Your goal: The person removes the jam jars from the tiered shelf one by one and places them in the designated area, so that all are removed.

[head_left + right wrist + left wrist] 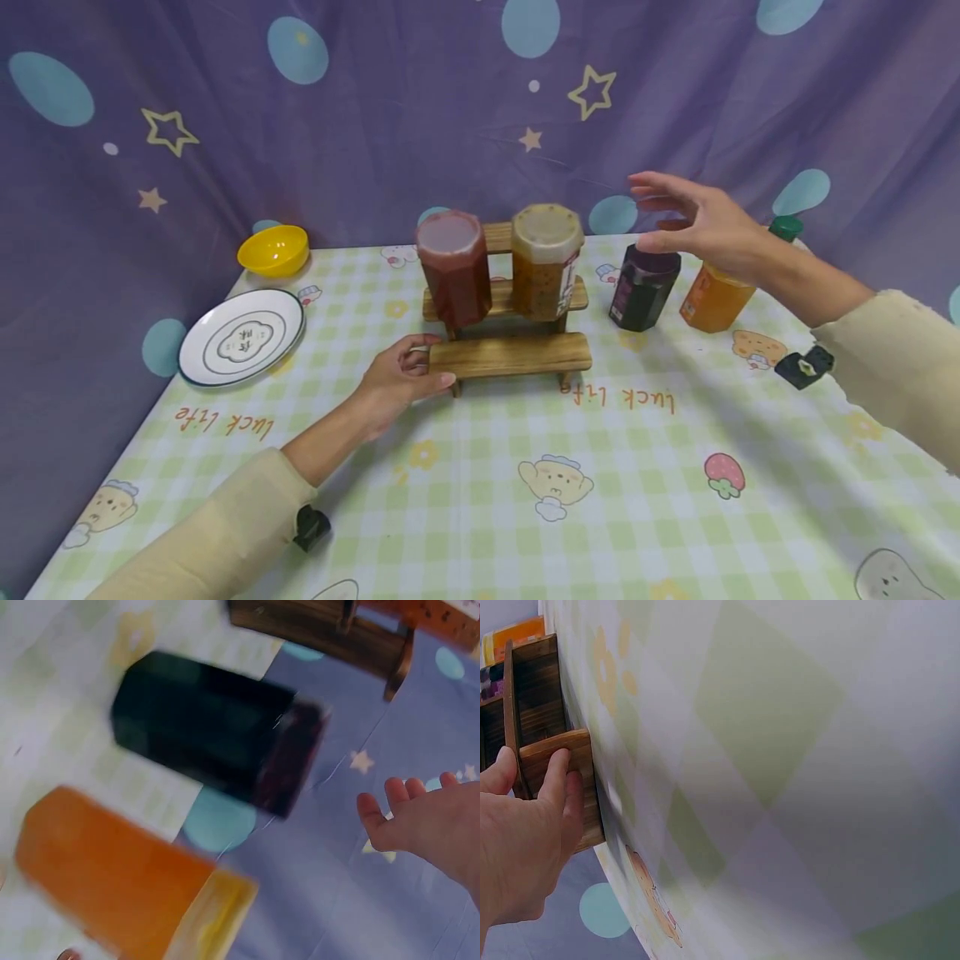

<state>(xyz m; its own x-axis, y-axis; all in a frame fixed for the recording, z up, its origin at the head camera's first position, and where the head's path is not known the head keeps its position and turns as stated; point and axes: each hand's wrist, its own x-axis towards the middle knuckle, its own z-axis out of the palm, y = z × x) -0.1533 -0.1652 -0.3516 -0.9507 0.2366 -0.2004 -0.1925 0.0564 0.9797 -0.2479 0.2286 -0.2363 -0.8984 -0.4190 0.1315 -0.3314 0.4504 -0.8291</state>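
A stepped wooden rack point(510, 354) stands mid-table, and my left hand point(393, 379) holds the left end of its lowest step, thumb at the front. In the left wrist view the fingers lie against the rack's wood point(585, 795). On a higher step are a red jar point(456, 279) and a jar of amber, speckled contents point(534, 283), side by side. My right hand point(708, 223) hovers above a dark purple jar point(641, 292), fingers spread and holding nothing. Beside that jar stands an orange jar point(712, 302), its top partly hidden by the right hand and wrist.
At the left lie a white plate point(206, 358) with a dark rim and a yellow bowl point(273, 252) behind it. A green cap point(786, 227) shows behind the right wrist. A purple patterned curtain point(420, 125) hangs at the back of the checked tablecloth point(480, 517).
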